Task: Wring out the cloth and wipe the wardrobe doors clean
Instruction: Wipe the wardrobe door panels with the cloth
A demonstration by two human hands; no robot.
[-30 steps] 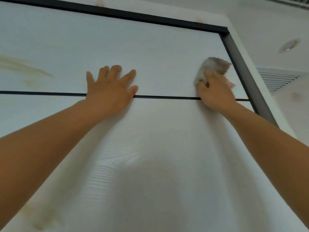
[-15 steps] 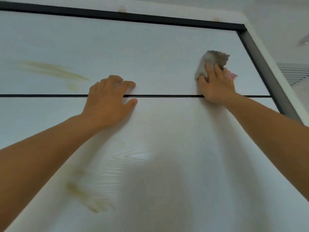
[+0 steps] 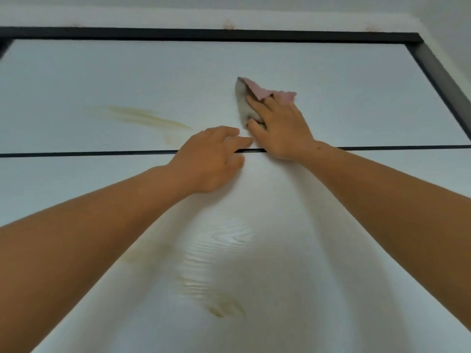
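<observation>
The white wood-grain wardrobe door (image 3: 356, 98) fills the view, seen from below. A black seam (image 3: 76, 154) splits it into an upper and a lower panel. My right hand (image 3: 280, 128) holds a grey and pink cloth (image 3: 244, 108) against the upper panel just above the seam, thumb on the grey part, the pink edge folded over my fingertips. My left hand (image 3: 211, 161) rests on the door across the seam, fingers loosely bent, its fingertips close to my right thumb. A yellowish streak (image 3: 142, 118) marks the upper panel left of the cloth.
A second yellowish smear (image 3: 219, 304) sits low on the lower panel. A black frame (image 3: 438, 80) borders the door along the top and right side. White wall and ceiling lie beyond it.
My right hand slid the cloth left, away from the right frame toward the door's middle. My left fingers went from spread to loosely bent, and the two hands now nearly touch.
</observation>
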